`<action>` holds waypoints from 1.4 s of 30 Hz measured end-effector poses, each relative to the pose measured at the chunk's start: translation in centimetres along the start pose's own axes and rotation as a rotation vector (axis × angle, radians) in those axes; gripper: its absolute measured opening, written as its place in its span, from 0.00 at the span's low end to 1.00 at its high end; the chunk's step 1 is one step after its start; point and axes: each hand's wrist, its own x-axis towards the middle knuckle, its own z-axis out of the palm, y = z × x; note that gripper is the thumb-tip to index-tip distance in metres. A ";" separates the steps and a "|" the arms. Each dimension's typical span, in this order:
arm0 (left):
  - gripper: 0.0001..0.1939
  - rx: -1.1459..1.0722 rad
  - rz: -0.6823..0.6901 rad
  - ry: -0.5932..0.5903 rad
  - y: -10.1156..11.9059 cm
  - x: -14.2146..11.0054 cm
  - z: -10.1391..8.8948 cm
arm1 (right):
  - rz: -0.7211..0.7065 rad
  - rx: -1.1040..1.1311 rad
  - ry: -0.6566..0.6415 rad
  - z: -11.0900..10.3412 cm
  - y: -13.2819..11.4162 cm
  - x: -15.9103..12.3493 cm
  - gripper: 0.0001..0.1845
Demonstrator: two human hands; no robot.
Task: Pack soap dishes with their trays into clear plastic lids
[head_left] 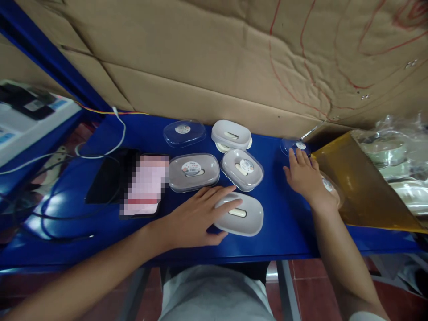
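My left hand point(200, 216) lies over the left side of an oval grey soap dish point(252, 218) with a cream slotted strip in it. Its fingers are spread, with the fingertips over the dish and the thumb at its near edge. On the right, the stretched fingers of my right hand point(306, 178) reach to a clear oval lid point(286, 145) with a round sticker. Whether they grip it I cannot tell. Another stickered lid point(334, 191) is partly hidden behind my right wrist. Two soap dishes under clear lids, a left one point(209, 171) and a right one point(256, 176), sit just beyond my left hand.
Farther back are a loose clear lid point(174, 136) and some stacked grey dishes point(242, 129). A phone point(143, 187) with a blurred screen and a black cable point(67, 238) lie left. An open carton point(361, 187) of wrapped items stands right. Cardboard point(200, 76) backs the blue table point(277, 243).
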 end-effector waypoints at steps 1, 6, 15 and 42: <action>0.38 -0.006 -0.004 0.004 -0.1 0.0 0.0 | 0.015 -0.022 -0.067 0.7 0.0 0.4 0.32; 0.39 0.005 -0.009 -0.008 -0.6 -0.2 0.1 | -0.206 0.119 -0.061 1.6 -0.3 -0.4 0.34; 0.39 -0.034 -0.025 -0.010 -0.5 -0.1 0.2 | -0.063 0.133 -0.016 2.6 0.5 1.3 0.36; 0.63 -0.337 -0.185 0.105 0.1 0.4 2.2 | -0.649 0.414 -0.072 -2.8 -9.4 -7.6 0.45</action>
